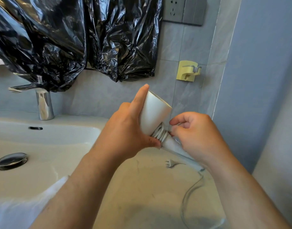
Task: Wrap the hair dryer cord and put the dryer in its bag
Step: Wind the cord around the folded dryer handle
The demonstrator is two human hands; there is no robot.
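I hold a white hair dryer point(154, 113) above the counter, its barrel pointing up and away. My left hand point(127, 131) grips the barrel, index finger stretched along its side. Several turns of the white cord point(160, 133) lie wound where barrel meets handle. My right hand point(194, 134) is closed around the handle and pinches the cord at the coil. The loose rest of the cord point(190, 194) drops from the handle's end and loops over the counter to the plug point(170, 163), which lies flat. No dryer bag is recognisable.
A beige counter point(142, 195) holds a white sink basin point(42, 146) with a chrome drain and tap point(43, 104) on the left. Black plastic sheeting point(67, 38) hangs on the wall. A yellow wall holder point(188, 71) and a grey socket point(174, 9) sit at right.
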